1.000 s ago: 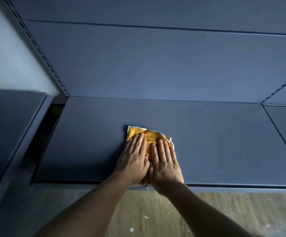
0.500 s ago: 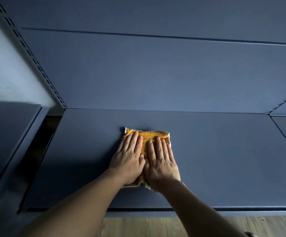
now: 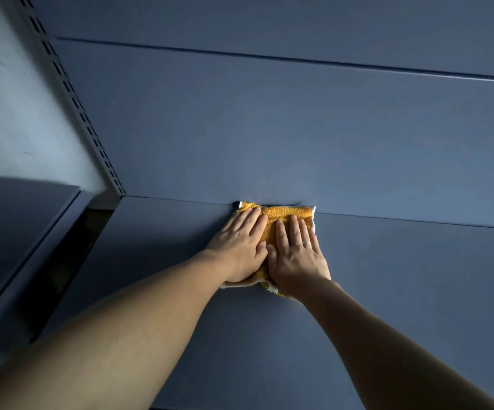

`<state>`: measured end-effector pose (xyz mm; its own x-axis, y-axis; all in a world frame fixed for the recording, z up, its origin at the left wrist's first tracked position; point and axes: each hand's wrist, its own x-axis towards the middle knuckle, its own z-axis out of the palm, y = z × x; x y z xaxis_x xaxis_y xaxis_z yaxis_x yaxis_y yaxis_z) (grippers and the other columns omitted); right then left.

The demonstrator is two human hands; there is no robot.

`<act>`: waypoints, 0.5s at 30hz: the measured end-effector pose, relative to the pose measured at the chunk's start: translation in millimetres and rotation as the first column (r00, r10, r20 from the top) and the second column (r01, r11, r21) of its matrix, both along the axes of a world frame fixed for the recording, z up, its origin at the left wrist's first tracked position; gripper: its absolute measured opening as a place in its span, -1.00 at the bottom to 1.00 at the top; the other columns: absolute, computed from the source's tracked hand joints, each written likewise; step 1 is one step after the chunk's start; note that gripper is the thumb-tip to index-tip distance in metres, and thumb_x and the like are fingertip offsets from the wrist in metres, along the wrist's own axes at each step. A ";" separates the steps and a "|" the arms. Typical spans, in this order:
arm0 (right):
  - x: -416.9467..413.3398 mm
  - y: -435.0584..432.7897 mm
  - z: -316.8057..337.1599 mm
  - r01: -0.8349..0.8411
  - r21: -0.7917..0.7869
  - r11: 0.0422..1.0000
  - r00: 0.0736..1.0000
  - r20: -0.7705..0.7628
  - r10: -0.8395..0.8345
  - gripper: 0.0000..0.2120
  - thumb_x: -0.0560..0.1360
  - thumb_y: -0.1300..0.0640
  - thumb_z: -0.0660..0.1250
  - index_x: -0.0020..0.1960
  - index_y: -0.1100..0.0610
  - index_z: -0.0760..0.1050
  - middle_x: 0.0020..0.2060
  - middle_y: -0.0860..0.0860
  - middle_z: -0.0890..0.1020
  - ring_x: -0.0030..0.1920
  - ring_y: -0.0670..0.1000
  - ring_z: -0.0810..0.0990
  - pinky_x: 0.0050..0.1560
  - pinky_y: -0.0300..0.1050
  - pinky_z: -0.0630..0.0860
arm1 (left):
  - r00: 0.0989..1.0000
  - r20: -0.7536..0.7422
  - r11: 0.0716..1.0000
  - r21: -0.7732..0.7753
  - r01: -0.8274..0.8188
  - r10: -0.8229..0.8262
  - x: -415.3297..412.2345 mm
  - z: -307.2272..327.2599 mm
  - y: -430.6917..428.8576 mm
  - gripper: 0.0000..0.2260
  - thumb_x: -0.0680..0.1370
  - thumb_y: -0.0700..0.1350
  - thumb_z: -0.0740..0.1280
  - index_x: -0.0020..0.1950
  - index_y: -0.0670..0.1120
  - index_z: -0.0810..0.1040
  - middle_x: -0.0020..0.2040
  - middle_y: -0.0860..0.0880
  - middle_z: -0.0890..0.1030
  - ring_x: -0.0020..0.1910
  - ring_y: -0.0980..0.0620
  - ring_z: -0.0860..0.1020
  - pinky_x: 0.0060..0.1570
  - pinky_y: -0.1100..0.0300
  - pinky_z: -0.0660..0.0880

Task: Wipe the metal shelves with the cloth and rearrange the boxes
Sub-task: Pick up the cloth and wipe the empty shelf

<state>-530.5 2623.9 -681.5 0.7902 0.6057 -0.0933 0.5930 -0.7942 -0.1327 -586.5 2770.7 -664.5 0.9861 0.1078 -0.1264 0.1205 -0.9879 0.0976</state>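
Note:
A folded yellow cloth [image 3: 281, 214] with white edging lies flat on the dark blue metal shelf [image 3: 402, 276], its far edge against the back panel. My left hand [image 3: 238, 247] and my right hand [image 3: 296, 255] press on it side by side, fingers straight and pointing away from me. A ring shows on my right hand. Most of the cloth is hidden under my palms. No boxes are in view.
The blue back panel [image 3: 269, 128] rises behind the shelf. A slotted upright [image 3: 77, 113] runs down at the left beside a pale wall [image 3: 9, 99]. Another shelf [image 3: 18, 226] sits at the left across a dark gap [image 3: 71, 253].
Both hands have pushed the cloth away from me, from near the shelf's front edge to the back panel. The front edge and the wooden floor have dropped out of view.

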 end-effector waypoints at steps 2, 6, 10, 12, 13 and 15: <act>0.5 2.8 -2.3 0.000 0.001 1.000 1.000 0.009 0.000 -0.07 0.38 -0.26 -0.51 0.66 0.13 -0.16 0.64 0.19 -0.17 0.63 0.14 -0.25 0.60 0.07 -0.31 | 1.000 0.015 1.000 -0.007 0.004 -0.004 -0.7 -2.2 2.0 -0.42 0.70 0.07 -0.08 0.66 -0.10 -0.18 0.66 -0.08 -0.22 0.62 -0.01 -0.24 0.57 0.08 -0.29; -2.9 9.3 -2.1 0.025 -0.009 1.000 1.000 -0.006 -0.025 -0.07 0.39 -0.26 -0.49 0.66 0.13 -0.14 0.64 0.19 -0.16 0.64 0.13 -0.24 0.60 0.10 -0.29 | 1.000 0.018 1.000 -0.003 -0.007 0.007 -4.2 -2.0 6.0 -0.42 0.70 0.07 -0.08 0.66 -0.11 -0.18 0.66 -0.09 -0.21 0.62 -0.02 -0.24 0.58 0.05 -0.26; -16.4 38.9 8.4 0.021 -0.029 0.999 0.999 -0.048 -0.023 -0.30 0.64 -0.20 -0.26 0.66 0.16 -0.16 0.63 0.22 -0.18 0.63 0.17 -0.24 0.59 0.13 -0.29 | 0.999 0.020 0.999 0.006 -0.034 0.033 -17.3 0.5 30.3 -0.43 0.71 0.05 -0.07 0.66 -0.10 -0.18 0.66 -0.06 -0.21 0.62 0.01 -0.23 0.56 0.11 -0.31; -26.0 60.0 12.0 -0.006 -0.028 1.000 0.998 -0.055 0.004 -0.35 0.70 -0.14 -0.15 0.66 0.18 -0.16 0.63 0.23 -0.19 0.63 0.18 -0.25 0.59 0.13 -0.31 | 0.999 0.019 0.999 0.013 -0.045 0.044 -27.9 0.1 52.4 -0.44 0.71 0.05 -0.07 0.66 -0.08 -0.18 0.66 -0.04 -0.21 0.62 0.03 -0.23 0.55 0.13 -0.32; -29.3 69.5 12.3 -0.023 -0.022 0.999 0.998 -0.057 0.022 -0.36 0.70 -0.13 -0.14 0.66 0.18 -0.16 0.63 0.23 -0.20 0.63 0.18 -0.25 0.59 0.13 -0.32 | 0.999 0.014 0.998 0.019 -0.052 0.052 -32.8 -0.2 62.8 -0.44 0.71 0.06 -0.07 0.66 -0.07 -0.18 0.66 -0.03 -0.21 0.62 0.04 -0.23 0.56 0.13 -0.31; -34.6 83.0 10.4 -0.043 -0.009 0.999 0.998 -0.055 0.043 -0.36 0.70 -0.14 -0.13 0.66 0.17 -0.16 0.63 0.22 -0.20 0.63 0.17 -0.26 0.58 0.12 -0.34 | 0.997 0.005 0.997 0.035 -0.072 0.072 -41.2 -2.9 76.4 -0.44 0.71 0.07 -0.09 0.65 -0.06 -0.19 0.66 -0.02 -0.21 0.62 0.05 -0.23 0.57 0.10 -0.28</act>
<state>-565.1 2706.9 -671.1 0.7569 0.6378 -0.1423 0.6187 -0.7695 -0.1581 -627.7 2847.2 -667.4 0.9760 0.1831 -0.1176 0.1914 -0.9795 0.0636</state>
